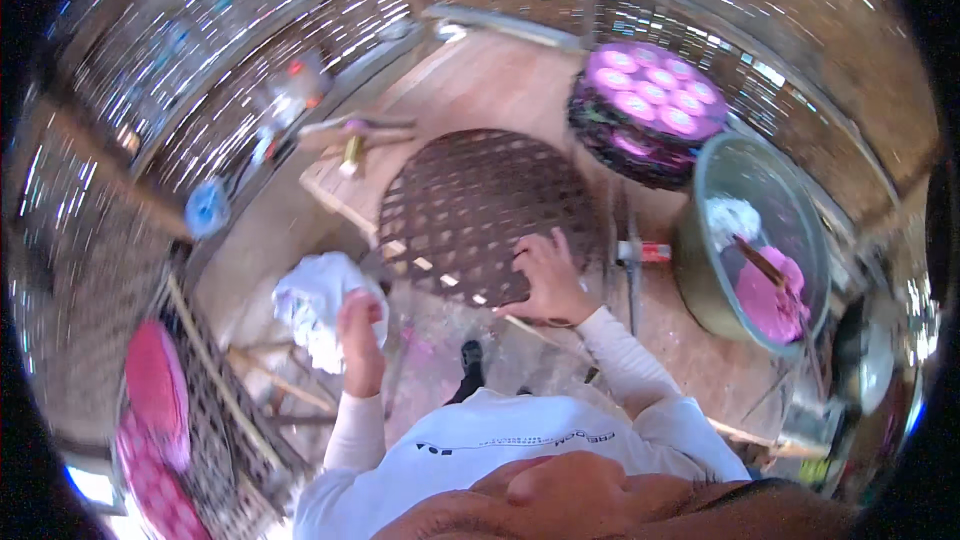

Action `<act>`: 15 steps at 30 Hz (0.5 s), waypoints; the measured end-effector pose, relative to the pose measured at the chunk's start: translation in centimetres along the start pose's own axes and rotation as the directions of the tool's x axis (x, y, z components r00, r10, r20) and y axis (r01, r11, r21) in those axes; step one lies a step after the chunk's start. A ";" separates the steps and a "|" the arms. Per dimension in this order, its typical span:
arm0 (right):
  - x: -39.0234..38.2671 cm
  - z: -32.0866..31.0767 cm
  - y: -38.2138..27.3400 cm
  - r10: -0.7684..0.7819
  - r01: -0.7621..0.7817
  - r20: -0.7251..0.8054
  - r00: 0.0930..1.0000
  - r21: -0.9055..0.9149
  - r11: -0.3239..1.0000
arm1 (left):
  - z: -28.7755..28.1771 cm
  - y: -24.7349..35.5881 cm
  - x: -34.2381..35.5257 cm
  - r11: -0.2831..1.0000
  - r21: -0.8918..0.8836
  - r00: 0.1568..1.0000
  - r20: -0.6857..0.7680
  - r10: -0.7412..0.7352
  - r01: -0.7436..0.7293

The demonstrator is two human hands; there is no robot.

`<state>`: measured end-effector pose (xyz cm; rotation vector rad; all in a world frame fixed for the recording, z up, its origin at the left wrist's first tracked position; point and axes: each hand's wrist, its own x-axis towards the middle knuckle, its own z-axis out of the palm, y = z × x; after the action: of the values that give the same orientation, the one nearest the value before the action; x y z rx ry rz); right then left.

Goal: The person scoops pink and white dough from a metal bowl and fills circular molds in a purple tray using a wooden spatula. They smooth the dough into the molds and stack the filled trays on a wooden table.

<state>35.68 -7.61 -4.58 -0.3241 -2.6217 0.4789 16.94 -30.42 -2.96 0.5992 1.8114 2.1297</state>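
A dark brown, round woven tray (480, 205) with an open lattice lies on the wooden table, its near edge reaching past the table's front. My right hand (553, 285) rests at the tray's near right part, fingers spread over the weave and thumb along the rim. My left hand (362, 340) is raised at the front left, apart from the tray. Its fingers are smeared by motion, so whether they hold anything does not show. Right behind it in view is a crumpled white cloth or bag (318, 305).
A green-grey tub (705, 285) on the right contains a pink mass, a wooden stick and something white. Behind it stands a dark stack topped with round pink pieces (655, 90). A red-and-white tube (648, 252) lies beside the tray. Pink round things (155, 395) are at far left.
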 end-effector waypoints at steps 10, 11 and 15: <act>-1.5 0.3 1.4 0.014 0.018 0.151 0.989 -0.209 0.978 | -6.3 5.6 -11.6 0.661 0.706 0.955 0.290 0.058 -0.255; -1.4 0.3 1.9 0.087 -0.025 0.182 0.979 -0.316 0.949 | -7.8 7.1 -11.6 0.554 0.787 0.955 0.290 0.060 -0.273; 2.3 0.1 -3.4 0.094 -0.036 0.178 0.979 -0.303 0.952 | -17.6 10.9 -11.6 0.138 0.982 0.974 0.100 0.205 -0.130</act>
<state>33.13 -10.07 -2.46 -0.4839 -2.8813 0.1360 19.13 -53.02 4.02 1.0127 3.1905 0.5889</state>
